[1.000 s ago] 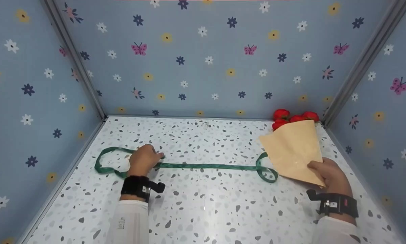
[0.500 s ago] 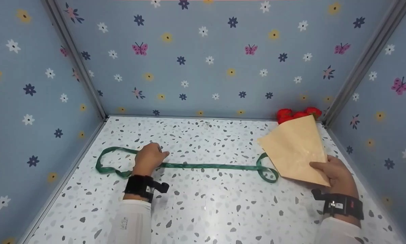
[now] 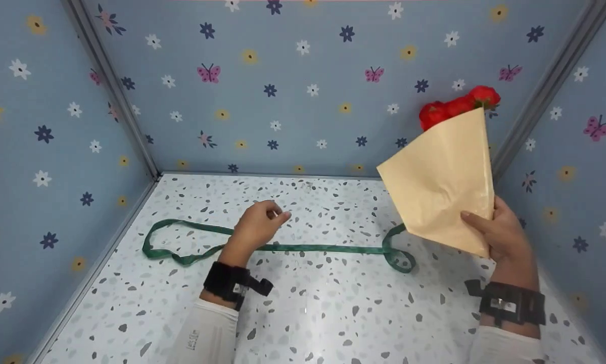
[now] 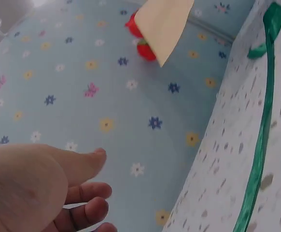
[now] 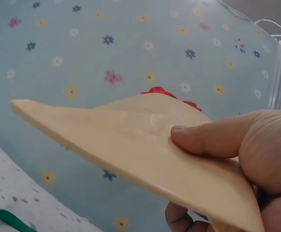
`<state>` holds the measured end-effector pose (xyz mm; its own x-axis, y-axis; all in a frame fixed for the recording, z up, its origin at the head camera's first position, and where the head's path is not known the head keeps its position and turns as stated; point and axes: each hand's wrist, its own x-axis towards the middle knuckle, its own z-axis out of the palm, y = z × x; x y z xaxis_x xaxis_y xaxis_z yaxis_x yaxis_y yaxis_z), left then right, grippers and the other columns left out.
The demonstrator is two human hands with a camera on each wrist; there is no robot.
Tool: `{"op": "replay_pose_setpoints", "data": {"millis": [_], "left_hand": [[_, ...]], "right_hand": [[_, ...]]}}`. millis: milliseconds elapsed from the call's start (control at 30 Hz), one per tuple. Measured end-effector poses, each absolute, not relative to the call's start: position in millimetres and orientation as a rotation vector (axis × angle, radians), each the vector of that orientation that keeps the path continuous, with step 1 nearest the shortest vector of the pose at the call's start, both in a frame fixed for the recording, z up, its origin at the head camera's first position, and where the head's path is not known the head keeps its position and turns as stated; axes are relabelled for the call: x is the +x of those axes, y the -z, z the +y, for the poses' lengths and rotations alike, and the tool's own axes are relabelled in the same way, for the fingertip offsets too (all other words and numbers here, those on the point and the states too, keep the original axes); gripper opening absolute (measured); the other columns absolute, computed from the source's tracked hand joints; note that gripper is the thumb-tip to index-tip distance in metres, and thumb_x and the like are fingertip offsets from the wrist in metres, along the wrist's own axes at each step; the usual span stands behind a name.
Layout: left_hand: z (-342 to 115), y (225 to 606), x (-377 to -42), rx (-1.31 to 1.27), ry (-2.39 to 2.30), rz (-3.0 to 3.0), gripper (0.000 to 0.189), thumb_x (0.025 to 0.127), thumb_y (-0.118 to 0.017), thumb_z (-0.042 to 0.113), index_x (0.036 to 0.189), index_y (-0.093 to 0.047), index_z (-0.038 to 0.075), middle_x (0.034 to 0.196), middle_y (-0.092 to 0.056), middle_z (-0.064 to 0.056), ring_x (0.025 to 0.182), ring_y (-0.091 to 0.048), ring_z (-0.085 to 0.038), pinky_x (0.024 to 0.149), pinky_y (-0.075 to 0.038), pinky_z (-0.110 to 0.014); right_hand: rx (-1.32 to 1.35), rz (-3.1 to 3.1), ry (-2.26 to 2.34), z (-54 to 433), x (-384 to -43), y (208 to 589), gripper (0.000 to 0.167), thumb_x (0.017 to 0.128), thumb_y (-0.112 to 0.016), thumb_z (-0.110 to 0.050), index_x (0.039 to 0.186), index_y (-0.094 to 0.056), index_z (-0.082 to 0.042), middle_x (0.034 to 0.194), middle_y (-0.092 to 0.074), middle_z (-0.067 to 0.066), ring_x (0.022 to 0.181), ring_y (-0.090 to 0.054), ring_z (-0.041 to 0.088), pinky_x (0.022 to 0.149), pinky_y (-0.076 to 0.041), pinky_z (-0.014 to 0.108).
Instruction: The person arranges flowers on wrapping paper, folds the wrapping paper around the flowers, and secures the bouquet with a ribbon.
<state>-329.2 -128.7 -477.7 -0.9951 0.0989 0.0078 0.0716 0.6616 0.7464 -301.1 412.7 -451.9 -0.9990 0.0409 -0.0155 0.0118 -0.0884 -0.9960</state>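
Note:
My right hand (image 3: 510, 235) grips a bouquet near its lower end, thumb across the front of the tan wrapping paper (image 3: 441, 182). Red artificial flowers (image 3: 457, 108) stick out at the top, and the bouquet is raised off the table. In the right wrist view the thumb (image 5: 203, 140) presses on the paper, with fingertips showing below it. My left hand (image 3: 260, 225) hovers above the green ribbon (image 3: 323, 248), fingers loosely curled around nothing. The left wrist view shows that hand (image 4: 49, 188) apart from the ribbon (image 4: 259, 164), which lies stretched out with a loop at each end.
The speckled white table (image 3: 303, 303) is enclosed by blue flower-and-butterfly panels (image 3: 303, 91) at the back and both sides. Grey metal posts (image 3: 113, 86) stand at the corners.
My right hand has lifted the bouquet up from the table's back right, tilting it more upright. My left hand has moved right and up off the ribbon, which stays where it lay.

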Motion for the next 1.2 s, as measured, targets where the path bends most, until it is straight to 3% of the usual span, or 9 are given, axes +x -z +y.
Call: {"op": "replay_pose_setpoints", "data": {"millis": [133, 233, 300, 400, 567, 667, 967, 1133, 1200], "left_hand": [[-93.8, 472.4, -319.2, 0.249, -1.581, 2.671, 0.033, 0.116, -0.066, 0.045, 0.127, -0.073, 0.015, 0.118, -0.074, -0.008, 0.105, -0.068, -0.025, 0.095, -0.057, -0.046], [-71.4, 473.6, -314.0, 0.270, -1.810, 2.472, 0.045, 0.117, -0.061, 0.048, 0.145, -0.066, 0.013, 0.131, -0.077, -0.009, 0.120, -0.073, -0.025, 0.102, -0.061, -0.049], [-59.9, 476.4, -312.2, 0.251, -1.953, 2.315, 0.057, 0.118, -0.059, 0.051, 0.158, -0.057, 0.010, 0.141, -0.077, -0.011, 0.127, -0.075, -0.027, 0.104, -0.064, -0.050], [-48.3, 481.4, -310.9, 0.187, -2.148, 2.090, 0.067, 0.117, -0.059, 0.052, 0.167, -0.046, 0.009, 0.142, -0.078, -0.016, 0.123, -0.079, -0.026, 0.099, -0.068, -0.048], [-39.9, 492.0, -312.5, 0.091, -2.395, 1.905, 0.052, 0.115, -0.069, 0.025, 0.160, -0.052, 0.005, 0.120, -0.084, -0.021, 0.096, -0.085, -0.021, 0.084, -0.071, -0.038], [-36.1, 500.2, -314.7, 0.019, -2.483, 1.872, 0.047, 0.114, -0.069, 0.016, 0.157, -0.054, 0.004, 0.116, -0.084, -0.022, 0.090, -0.086, -0.020, 0.079, -0.071, -0.034], [-19.7, 516.4, -317.8, -0.225, -2.492, 1.924, 0.061, 0.113, -0.072, 0.021, 0.165, -0.043, 0.008, 0.131, -0.079, -0.023, 0.107, -0.083, -0.028, 0.089, -0.069, -0.038], [-12.1, 506.5, -304.4, -0.303, -2.486, 2.357, 0.066, 0.102, -0.074, 0.008, 0.162, -0.046, 0.010, 0.143, -0.060, -0.014, 0.134, -0.060, -0.028, 0.114, -0.052, -0.045], [-8.8, 500.3, -296.1, -0.188, -2.524, 2.526, 0.058, 0.098, -0.071, 0.004, 0.153, -0.054, 0.009, 0.144, -0.055, -0.012, 0.136, -0.054, -0.028, 0.115, -0.048, -0.048]], "right_hand": [[0.033, -2.094, -2.281, 368.0, -307.5, 444.7, 0.089, 0.104, -0.082, -0.005, 0.174, -0.028, -0.016, 0.115, -0.082, -0.010, 0.098, -0.086, 0.013, 0.086, -0.070, 0.031], [0.035, -2.107, -2.257, 331.6, -313.8, 445.9, 0.095, 0.102, -0.084, -0.006, 0.176, -0.025, -0.013, 0.120, -0.079, -0.009, 0.102, -0.084, 0.012, 0.091, -0.069, 0.031], [0.054, -2.123, -2.241, 307.4, -317.4, 450.3, 0.098, 0.101, -0.086, -0.006, 0.177, -0.024, -0.012, 0.125, -0.076, -0.007, 0.106, -0.083, 0.012, 0.094, -0.069, 0.033], [0.102, -2.153, -2.240, 274.4, -320.8, 459.4, 0.100, 0.098, -0.088, -0.005, 0.177, -0.026, -0.014, 0.132, -0.072, 0.000, 0.110, -0.082, 0.016, 0.097, -0.069, 0.037], [0.180, -2.170, -2.292, 238.5, -319.2, 470.6, 0.097, 0.095, -0.089, -0.002, 0.173, -0.032, -0.013, 0.130, -0.074, 0.007, 0.107, -0.083, 0.021, 0.095, -0.070, 0.041], [0.194, -2.110, -2.357, 226.6, -314.0, 471.2, 0.098, 0.095, -0.089, -0.001, 0.174, -0.032, -0.014, 0.127, -0.075, 0.005, 0.106, -0.083, 0.021, 0.094, -0.070, 0.038], [0.350, -1.901, -2.520, 197.0, -296.6, 468.1, 0.075, 0.104, -0.075, 0.002, 0.168, -0.038, -0.011, 0.120, -0.079, 0.006, 0.100, -0.084, 0.020, 0.089, -0.070, 0.034], [0.298, -2.004, -2.426, 184.6, -296.1, 471.2, 0.078, 0.099, -0.081, 0.000, 0.166, -0.042, -0.010, 0.129, -0.076, 0.010, 0.109, -0.082, 0.022, 0.095, -0.068, 0.034], [0.243, -2.051, -2.356, 182.4, -297.8, 472.5, 0.080, 0.098, -0.085, -0.003, 0.166, -0.044, -0.011, 0.133, -0.075, 0.014, 0.111, -0.081, 0.022, 0.094, -0.068, 0.034]]}}
